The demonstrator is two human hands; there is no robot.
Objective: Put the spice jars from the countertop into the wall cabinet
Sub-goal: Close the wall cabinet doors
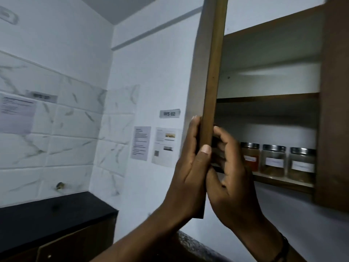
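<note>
The wall cabinet (pixel 332 110) stands open, its brown door (pixel 212 72) seen edge-on in the middle of the view. My left hand (pixel 190 167) grips the door's lower edge from the outer side, thumb across the edge. My right hand (pixel 230 173) holds the same door from the inner side with curled fingers. Three glass spice jars with metal lids stand in a row on the lower shelf (pixel 279 181): one with orange-red powder (pixel 250 156), two with brownish contents (pixel 273 160) (pixel 302 163). My right hand hides the shelf's left part.
A black countertop (pixel 56 214) with brown cupboards below runs along the tiled left wall. A speckled granite counter edge (pixel 190 241) shows under my arms. Paper notices (pixel 140 142) hang on the wall left of the cabinet. The upper shelf (pixel 268 96) looks bare.
</note>
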